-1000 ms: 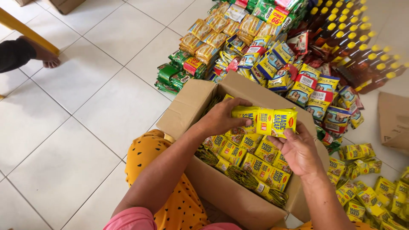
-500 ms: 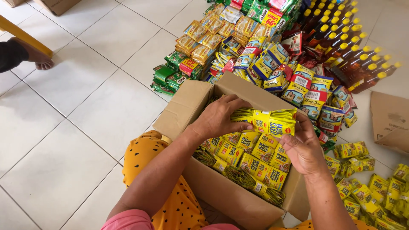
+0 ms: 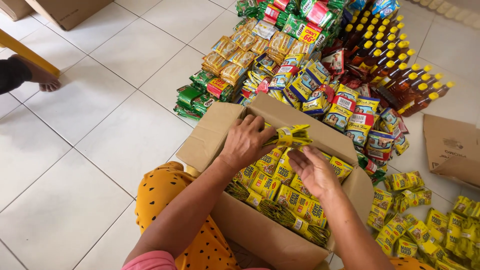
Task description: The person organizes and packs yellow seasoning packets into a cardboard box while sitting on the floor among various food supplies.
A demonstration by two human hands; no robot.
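Note:
An open cardboard box [image 3: 210, 142] stands on the tiled floor between my knees, packed with rows of yellow sachet packs [image 3: 280, 197]. My left hand [image 3: 245, 142] grips a banded bundle of yellow sachets [image 3: 292, 136] at the box's far wall, fingers curled over its left end. My right hand [image 3: 312, 170] hovers just below the bundle with fingers spread, palm over the packed rows, touching or nearly touching the bundle's underside.
Piles of coloured sachets and packets [image 3: 280, 60] lie beyond the box, with yellow-capped brown bottles [image 3: 400, 75] at the far right. Loose yellow sachets [image 3: 425, 225] and a flattened carton [image 3: 450, 150] lie right. Another person's bare foot [image 3: 42, 80] rests far left.
The bundle has come down from above the box to its far inner wall and turned edge-on. My right hand has let go of it and opened.

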